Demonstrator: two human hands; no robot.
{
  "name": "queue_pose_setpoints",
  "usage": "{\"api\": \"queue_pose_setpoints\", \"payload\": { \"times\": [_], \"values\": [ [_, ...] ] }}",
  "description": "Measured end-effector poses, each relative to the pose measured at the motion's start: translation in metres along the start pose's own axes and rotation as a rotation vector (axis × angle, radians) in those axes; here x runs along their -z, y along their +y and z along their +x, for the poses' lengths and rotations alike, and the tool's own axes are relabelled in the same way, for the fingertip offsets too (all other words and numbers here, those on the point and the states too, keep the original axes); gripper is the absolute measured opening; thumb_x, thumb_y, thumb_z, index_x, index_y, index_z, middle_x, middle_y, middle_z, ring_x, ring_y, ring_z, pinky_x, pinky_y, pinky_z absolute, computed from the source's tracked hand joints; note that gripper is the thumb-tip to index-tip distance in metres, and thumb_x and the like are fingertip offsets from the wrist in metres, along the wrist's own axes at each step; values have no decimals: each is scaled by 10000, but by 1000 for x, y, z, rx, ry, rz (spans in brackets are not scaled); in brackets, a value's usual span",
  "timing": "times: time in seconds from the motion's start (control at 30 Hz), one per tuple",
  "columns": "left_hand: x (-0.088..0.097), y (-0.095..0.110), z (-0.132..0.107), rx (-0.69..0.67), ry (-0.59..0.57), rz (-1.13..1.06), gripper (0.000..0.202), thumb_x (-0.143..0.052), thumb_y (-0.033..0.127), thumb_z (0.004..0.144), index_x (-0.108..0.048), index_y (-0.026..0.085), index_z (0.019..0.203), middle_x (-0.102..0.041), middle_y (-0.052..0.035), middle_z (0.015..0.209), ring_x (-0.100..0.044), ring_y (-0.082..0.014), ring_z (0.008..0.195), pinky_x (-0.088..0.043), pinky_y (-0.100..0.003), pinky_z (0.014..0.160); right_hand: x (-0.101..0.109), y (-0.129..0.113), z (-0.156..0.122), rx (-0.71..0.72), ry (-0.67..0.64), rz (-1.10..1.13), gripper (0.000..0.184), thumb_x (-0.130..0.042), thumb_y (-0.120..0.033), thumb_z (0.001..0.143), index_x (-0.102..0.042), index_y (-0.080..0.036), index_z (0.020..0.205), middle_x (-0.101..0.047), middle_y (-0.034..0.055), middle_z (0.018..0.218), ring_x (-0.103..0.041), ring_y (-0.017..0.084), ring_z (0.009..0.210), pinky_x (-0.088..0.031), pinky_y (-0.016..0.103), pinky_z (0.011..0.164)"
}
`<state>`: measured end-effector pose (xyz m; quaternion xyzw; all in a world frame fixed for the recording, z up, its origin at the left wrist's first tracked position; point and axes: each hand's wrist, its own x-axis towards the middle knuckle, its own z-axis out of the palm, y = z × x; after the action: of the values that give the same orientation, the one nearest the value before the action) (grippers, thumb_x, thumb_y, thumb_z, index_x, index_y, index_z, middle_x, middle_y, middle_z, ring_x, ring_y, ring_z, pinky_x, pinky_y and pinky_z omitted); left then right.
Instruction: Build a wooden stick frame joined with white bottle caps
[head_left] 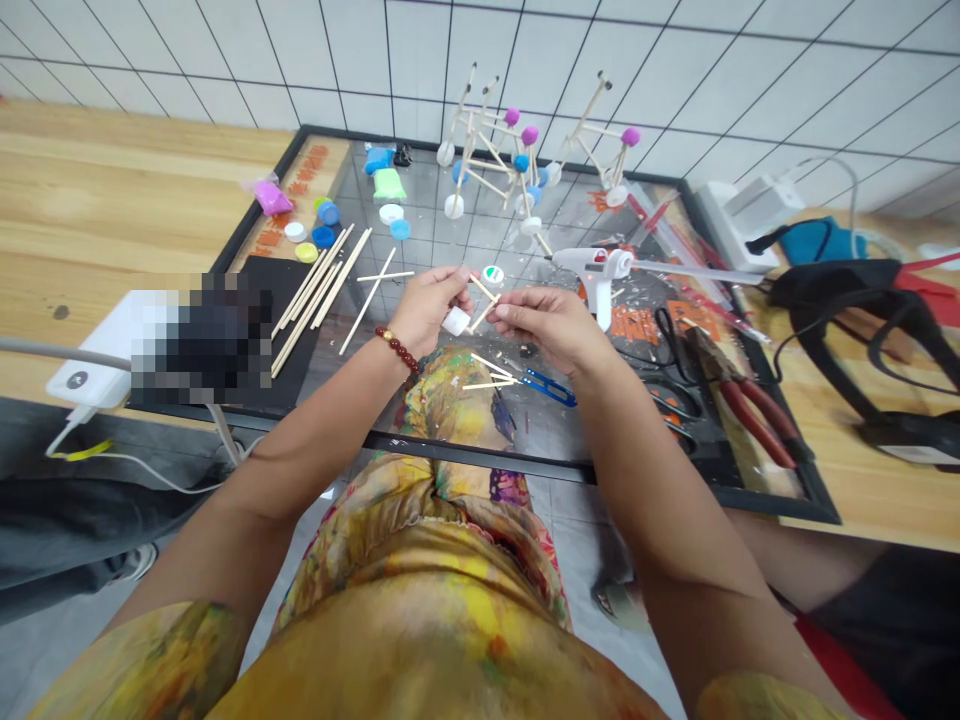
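Observation:
Over the glass panel, my left hand (431, 305) pinches one end of a small wooden-stick frame (482, 315), its sticks meeting at an angle. A white bottle cap (455, 320) sits beside that palm; whether it is fixed to the sticks I cannot tell. My right hand (551, 322) closes thumb and fingers on the frame's right corner. Just beyond both hands lies a white cap with a green mark (493, 274). Nearer my body, joined sticks (489, 374) lie next to a blue tool (550, 387).
Stick models with caps and coloured balls (491, 155) stand at the back. A glue gun (596, 268), red-handled pliers (750, 400) and scissors (675, 400) lie right. Long sticks (319, 290), loose caps (324, 236) and coloured clay packs (388, 184) are left.

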<state>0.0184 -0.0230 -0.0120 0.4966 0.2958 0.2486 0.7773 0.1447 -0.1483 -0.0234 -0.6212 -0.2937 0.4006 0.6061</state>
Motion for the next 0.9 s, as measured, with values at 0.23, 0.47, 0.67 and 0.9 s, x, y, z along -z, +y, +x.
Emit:
{"api": "queue_pose_setpoints", "payload": {
  "times": [0.23, 0.47, 0.67, 0.9],
  "values": [
    [-2, 0, -3, 14, -3, -29, 182, -589, 171, 1000, -663, 151, 836, -589, 30, 626, -596, -84, 583, -486, -218, 622, -7, 4, 2, 108, 60, -36, 373, -959, -500, 599, -749, -225, 739, -730, 7, 716, -608, 115, 617, -536, 263, 601],
    [0, 4, -4, 26, -39, 67, 164, -589, 184, 977, -667, 161, 835, -614, 15, 640, -582, -88, 564, -424, -200, 536, -7, 2, 0, 90, 77, -18, 415, -954, -558, 589, -738, -218, 690, -742, 27, 710, -591, 120, 601, -501, 253, 560],
    [-1, 5, -4, 42, -35, 108, 155, -599, 190, 955, -679, 162, 826, -638, 0, 646, -590, -107, 555, -451, -237, 555, -6, 5, 1, 80, 62, -18, 373, -934, -510, 659, -718, -213, 723, -724, 20, 710, -605, 117, 604, -509, 266, 592],
    [3, 6, -3, -39, -48, 251, 233, -577, 114, 930, -678, 160, 725, -562, 17, 545, -505, -94, 491, -405, -231, 533, -3, 4, 3, 122, 76, -79, 325, -911, -491, 681, -758, -226, 791, -708, -2, 701, -570, 115, 596, -465, 264, 572]
  ]
}}
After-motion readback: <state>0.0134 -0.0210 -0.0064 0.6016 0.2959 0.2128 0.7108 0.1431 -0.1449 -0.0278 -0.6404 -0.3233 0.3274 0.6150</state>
